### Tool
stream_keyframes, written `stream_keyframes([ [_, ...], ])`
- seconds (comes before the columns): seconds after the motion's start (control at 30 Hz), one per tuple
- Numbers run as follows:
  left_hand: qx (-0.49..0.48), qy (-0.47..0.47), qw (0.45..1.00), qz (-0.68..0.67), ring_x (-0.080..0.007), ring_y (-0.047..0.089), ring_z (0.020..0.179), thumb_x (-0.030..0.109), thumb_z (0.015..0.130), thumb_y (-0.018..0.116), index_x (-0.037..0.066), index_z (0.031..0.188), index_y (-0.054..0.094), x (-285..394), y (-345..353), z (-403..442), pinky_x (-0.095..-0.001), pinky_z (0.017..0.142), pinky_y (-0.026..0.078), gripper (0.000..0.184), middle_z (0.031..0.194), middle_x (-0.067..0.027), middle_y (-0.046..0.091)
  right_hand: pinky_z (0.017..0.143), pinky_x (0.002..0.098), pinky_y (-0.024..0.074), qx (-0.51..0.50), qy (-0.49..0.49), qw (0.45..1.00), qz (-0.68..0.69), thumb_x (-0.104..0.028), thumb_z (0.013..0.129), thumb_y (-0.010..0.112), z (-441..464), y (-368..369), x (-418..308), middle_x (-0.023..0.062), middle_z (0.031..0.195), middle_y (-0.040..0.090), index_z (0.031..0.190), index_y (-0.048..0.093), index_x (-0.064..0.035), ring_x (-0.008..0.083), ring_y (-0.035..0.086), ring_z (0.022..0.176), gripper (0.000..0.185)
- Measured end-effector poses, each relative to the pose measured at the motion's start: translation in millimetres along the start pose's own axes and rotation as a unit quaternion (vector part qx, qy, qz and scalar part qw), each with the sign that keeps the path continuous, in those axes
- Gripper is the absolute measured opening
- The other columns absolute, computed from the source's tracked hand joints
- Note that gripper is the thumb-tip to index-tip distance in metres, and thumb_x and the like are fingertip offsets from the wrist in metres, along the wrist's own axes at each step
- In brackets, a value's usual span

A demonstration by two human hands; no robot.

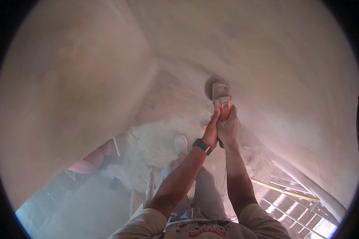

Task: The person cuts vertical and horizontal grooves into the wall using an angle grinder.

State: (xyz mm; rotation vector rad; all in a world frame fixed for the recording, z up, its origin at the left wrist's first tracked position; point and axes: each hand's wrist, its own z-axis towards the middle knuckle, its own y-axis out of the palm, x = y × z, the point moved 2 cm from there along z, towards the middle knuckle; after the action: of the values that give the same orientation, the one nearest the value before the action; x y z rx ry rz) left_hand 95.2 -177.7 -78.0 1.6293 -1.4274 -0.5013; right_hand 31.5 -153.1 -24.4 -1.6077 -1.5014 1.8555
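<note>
Both of my hands are wrapped round a red angle grinder [224, 107], held out in front of me. My left hand [211, 129], with a dark watch on its wrist, grips the left side of the body. On the right side, my right hand [229, 129] closes around the same tool, close beside the left. At the far end the round disc [212, 87] lies against or very near the pale, dusty wall [275, 59]; exact contact is hard to tell. Part of the grinder's body is hidden under my fingers.
A second pale wall [75, 87] meets this one at a corner on the left. Dust hazes the rough floor [179, 99]. A pinkish-red rounded object [87, 162] lies at lower left. Metal bars [299, 207] and a thick pipe [315, 185] stand at lower right.
</note>
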Motion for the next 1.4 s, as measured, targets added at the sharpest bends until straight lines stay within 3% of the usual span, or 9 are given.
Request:
stream_keyframes([
  [0.2, 0.003, 0.001, 1.0, -0.008, -0.0173, 0.059, 0.131, 0.067, 0.103, 0.053, 0.013, 0.153, 0.048, -1, -6, 6, -0.0351, 0.112, 0.046, 0.074, 0.144, -0.0041, 0.061, 0.078, 0.0566, 0.0544, -0.01, 0.013, 1.0, -0.009, -0.047, 0.093, 0.073, 0, 0, -4, 0.0235, 0.103, 0.073, 0.125, 0.055, -0.0084, 0.049, 0.07, 0.097, 0.053],
  [0.37, -0.008, -0.058, 0.998, 0.005, -0.0169, 0.058, 0.133, 0.066, 0.103, 0.052, 0.013, 0.155, 0.046, 3, -12, 3, -0.0351, 0.113, 0.045, 0.074, 0.147, -0.0032, 0.06, 0.079, 0.0564, 0.0543, 0.006, 0.047, 0.998, -0.047, -0.048, 0.094, 0.072, -5, -2, -14, 0.024, 0.103, 0.074, 0.127, 0.055, -0.0082, 0.049, 0.07, 0.097, 0.055],
  [0.47, -0.039, -0.059, 0.997, -0.01, -0.0163, 0.043, 0.145, 0.066, 0.101, 0.058, 0.012, 0.162, 0.037, 12, -5, 2, -0.0345, 0.119, 0.034, 0.084, 0.158, -0.0021, 0.046, 0.08, 0.0563, 0.0546, 0.001, 0.076, 0.996, -0.047, -0.048, 0.094, 0.071, -1, -4, -22, 0.0245, 0.103, 0.074, 0.129, 0.054, -0.0069, 0.0491, 0.07, 0.098, 0.056],
  [0.97, -0.02, -0.089, 0.996, -0.003, -0.0158, 0.049, 0.139, 0.068, 0.095, 0.067, 0.008, 0.156, 0.046, 29, -16, 3, -0.0337, 0.114, 0.04, 0.088, 0.153, -0.0046, 0.051, 0.08, 0.0553, 0.0555, 0.012, 0.09, 0.995, -0.042, -0.05, 0.095, 0.07, -2, 6, -43, 0.0249, 0.105, 0.074, 0.13, 0.055, -0.0072, 0.0481, 0.071, 0.098, 0.057],
  [1.07, -0.021, -0.089, 0.996, -0.015, -0.0158, 0.049, 0.139, 0.068, 0.096, 0.066, 0.008, 0.156, 0.046, 31, -17, 2, -0.0339, 0.115, 0.04, 0.087, 0.153, -0.0044, 0.051, 0.08, 0.0557, 0.0551, 0.015, 0.079, 0.995, -0.053, -0.051, 0.095, 0.069, -3, 7, -46, 0.0251, 0.102, 0.074, 0.126, 0.055, -0.0072, 0.0486, 0.071, 0.097, 0.055],
  [1.17, -0.013, -0.067, 0.998, 0.001, -0.018, 0.061, 0.13, 0.065, 0.104, 0.053, 0.014, 0.153, 0.047, 31, -14, 2, -0.0365, 0.111, 0.047, 0.071, 0.144, -0.0038, 0.061, 0.079, 0.056, 0.0549, 0.019, 0.07, 0.996, -0.05, -0.051, 0.095, 0.069, -2, 9, -45, 0.025, 0.1, 0.074, 0.124, 0.055, -0.0072, 0.0489, 0.071, 0.096, 0.054],
  [1.27, -0.026, -0.085, 0.996, -0.019, -0.0167, 0.048, 0.14, 0.068, 0.096, 0.065, 0.007, 0.157, 0.044, 31, -15, 5, -0.0342, 0.116, 0.039, 0.088, 0.155, -0.0048, 0.05, 0.079, 0.0562, 0.0549, 0.019, 0.068, 0.996, -0.046, -0.051, 0.095, 0.069, 0, 7, -45, 0.025, 0.1, 0.074, 0.124, 0.055, -0.007, 0.0492, 0.071, 0.096, 0.055],
  [1.4, 0.003, -0.076, 0.997, -0.006, -0.0181, 0.062, 0.128, 0.065, 0.103, 0.055, 0.014, 0.152, 0.049, 28, -17, 7, -0.0362, 0.111, 0.047, 0.072, 0.142, -0.0042, 0.063, 0.08, 0.0564, 0.055, 0.012, 0.075, 0.996, -0.049, -0.052, 0.095, 0.069, -1, 7, -48, 0.0251, 0.101, 0.074, 0.127, 0.055, -0.0066, 0.0493, 0.071, 0.097, 0.057],
])
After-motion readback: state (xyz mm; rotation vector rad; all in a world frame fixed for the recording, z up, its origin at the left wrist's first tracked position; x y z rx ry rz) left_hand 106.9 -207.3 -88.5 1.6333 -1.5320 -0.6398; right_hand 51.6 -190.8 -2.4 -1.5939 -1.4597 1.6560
